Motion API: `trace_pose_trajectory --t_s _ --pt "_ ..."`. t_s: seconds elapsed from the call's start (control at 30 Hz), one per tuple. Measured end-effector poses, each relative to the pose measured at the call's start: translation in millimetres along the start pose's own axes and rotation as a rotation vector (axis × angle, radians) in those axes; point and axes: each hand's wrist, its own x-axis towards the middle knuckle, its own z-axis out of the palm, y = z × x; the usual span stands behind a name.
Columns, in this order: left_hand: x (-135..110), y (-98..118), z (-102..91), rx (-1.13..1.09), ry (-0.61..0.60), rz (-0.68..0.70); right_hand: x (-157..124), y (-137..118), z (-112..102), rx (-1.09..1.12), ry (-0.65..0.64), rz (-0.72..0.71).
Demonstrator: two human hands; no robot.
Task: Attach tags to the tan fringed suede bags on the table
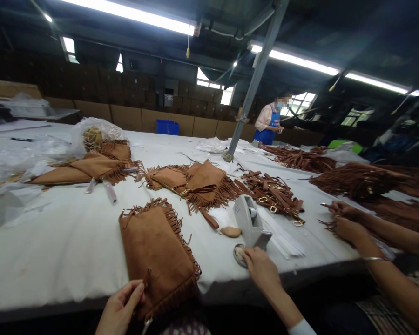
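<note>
A brown suede pouch with fringed edges (pixel 153 251) lies at the table's near edge in front of me. My left hand (pixel 124 302) is closed at its lower left corner, pinching a thin brown leather strip (pixel 147 276) that stands up over the pouch. To the right, my right hand (pixel 263 270) reaches to a small round dish (pixel 238 261). Its fingers are together on the whitish stuff (pixel 240 251) in the dish; whether they grip any of it is hidden. Just behind the dish stands a grey tape dispenser (pixel 249 221), with a tan oval piece (pixel 231 231) beside it.
More fringed pouches (pixel 206 181) lie further back, near brown straps with gold rings (pixel 272 195). White strips (pixel 282 237) lie right of the dispenser. A co-worker's hands (pixel 349 223) work at the right. Beyond a slanted metal post (pixel 254 83) stands a person in a blue apron (pixel 270 121).
</note>
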Motion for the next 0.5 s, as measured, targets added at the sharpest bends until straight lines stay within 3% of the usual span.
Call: trace_pose_trajectory --t_s 0.2,0.4,0.5 --pt "-1.5 0.1 1.3 -0.009 0.029 0.004 9.8 16.0 5.6 0.322 0.044 0.194" --pt "0.4 -6.5 0.1 -0.023 0.007 -0.006 4.6 7.5 5.3 0.07 -0.003 -0.037" --pt "0.7 -7.0 -0.3 -0.037 0.002 -0.009 5.6 10.4 10.7 0.079 -0.005 0.002"
